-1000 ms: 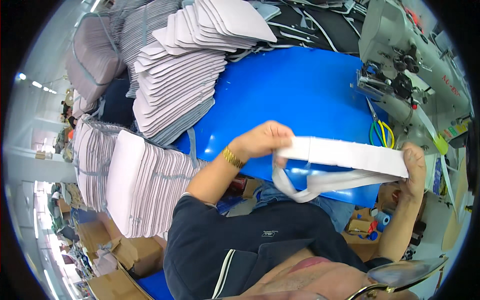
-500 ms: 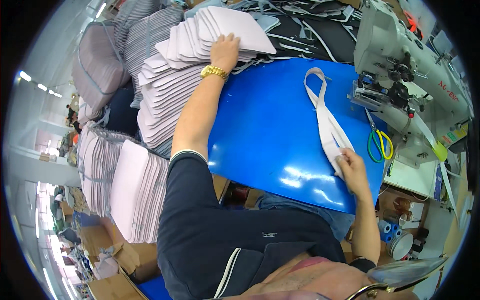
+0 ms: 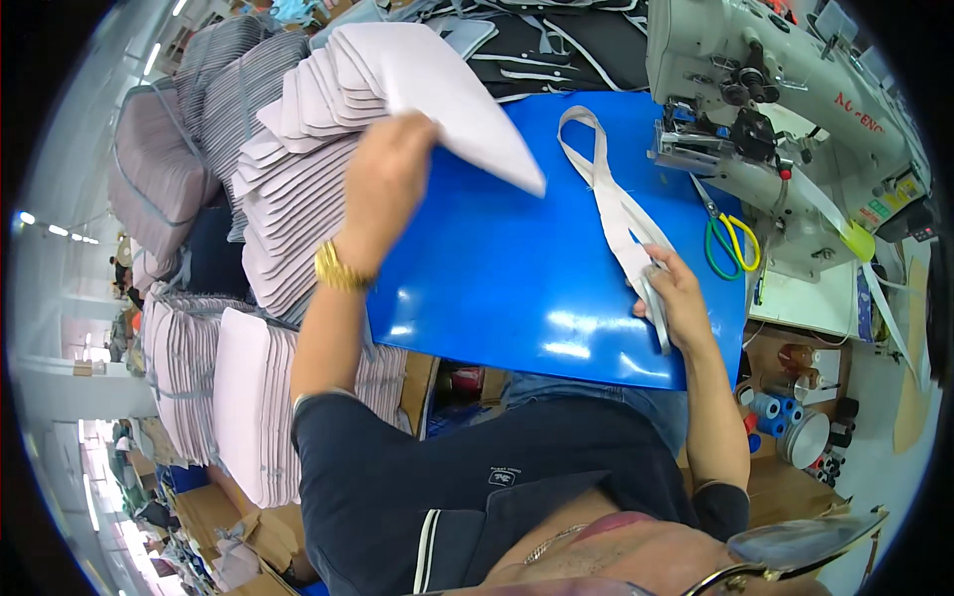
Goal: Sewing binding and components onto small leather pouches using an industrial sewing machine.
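Left hand [image 3: 391,171] has a pale panel [image 3: 452,89] pinched by its edge, right hand [image 3: 679,296] grips a white strap [image 3: 613,211] running ahead over a pretty shiny blue table [image 3: 487,273], sewing machine [image 3: 693,52] off right.

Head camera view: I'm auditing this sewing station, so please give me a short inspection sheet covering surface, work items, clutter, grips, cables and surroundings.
Surface: glossy blue worktop.
Work items: pale panel, one corner out over the worktop; white strip, looped at its far end.
Clutter: scissors with green and yellow handles, near the sewing machine; dark fabric pieces at the far side.
Grips: left grip, blurred, on the panel's near edge; right grip on the strip's near end.
Cables: thin pale cord below the machine, hard to trace.
Surroundings: bundled panels and cardboard boxes at left; thread spools lower right.
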`<state>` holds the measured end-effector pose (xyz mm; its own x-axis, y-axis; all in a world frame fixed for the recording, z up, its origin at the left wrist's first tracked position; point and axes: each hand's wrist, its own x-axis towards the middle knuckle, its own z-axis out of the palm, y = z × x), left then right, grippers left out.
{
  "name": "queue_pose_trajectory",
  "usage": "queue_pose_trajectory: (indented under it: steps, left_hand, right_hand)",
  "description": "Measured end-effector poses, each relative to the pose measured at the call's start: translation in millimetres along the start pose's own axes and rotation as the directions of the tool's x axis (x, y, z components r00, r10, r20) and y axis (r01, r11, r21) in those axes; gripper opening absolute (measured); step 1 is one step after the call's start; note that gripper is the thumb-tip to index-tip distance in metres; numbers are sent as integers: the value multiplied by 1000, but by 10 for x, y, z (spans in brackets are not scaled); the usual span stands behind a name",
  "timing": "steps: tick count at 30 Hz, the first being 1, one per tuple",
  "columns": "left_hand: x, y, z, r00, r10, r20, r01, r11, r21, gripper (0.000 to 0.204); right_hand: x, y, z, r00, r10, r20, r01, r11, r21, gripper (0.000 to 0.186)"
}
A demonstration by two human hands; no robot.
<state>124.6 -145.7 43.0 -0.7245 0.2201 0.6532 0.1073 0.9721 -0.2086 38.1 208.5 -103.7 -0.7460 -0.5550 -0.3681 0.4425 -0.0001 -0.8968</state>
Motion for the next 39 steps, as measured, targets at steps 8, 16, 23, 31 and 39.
queue_pose_trajectory:
  steps: [8, 16, 23, 31, 39]
  left_hand:
    - [-431, 1920, 51, 810, 529, 252, -238, 690, -684, 6]
    - [-432, 1772, 810, 954, 179, 239, 58, 674, -737, 21]
    - [-307, 1784, 826, 802, 461, 380, -59, 694, -717, 22]
    - [-255, 1655, 934, 703, 614, 358, 66, 446, -893, 16]
    - [-283, 1676, 956, 656, 669, 349, 113, 370, -922, 13]
  right_hand:
    - [-14, 64, 534, 946, -137, 293, 164, 984, -69, 43]
    - [-344, 449, 91, 964, -118, 238, 188, 935, -301, 29]
    - [-630, 490, 199, 984, -153, 95, 178, 901, -397, 31]
    - [-813, 549, 187, 982, -136, 128, 182, 848, -498, 27]
    - [-865, 591, 193, 981, -148, 129, 194, 815, -546, 26]
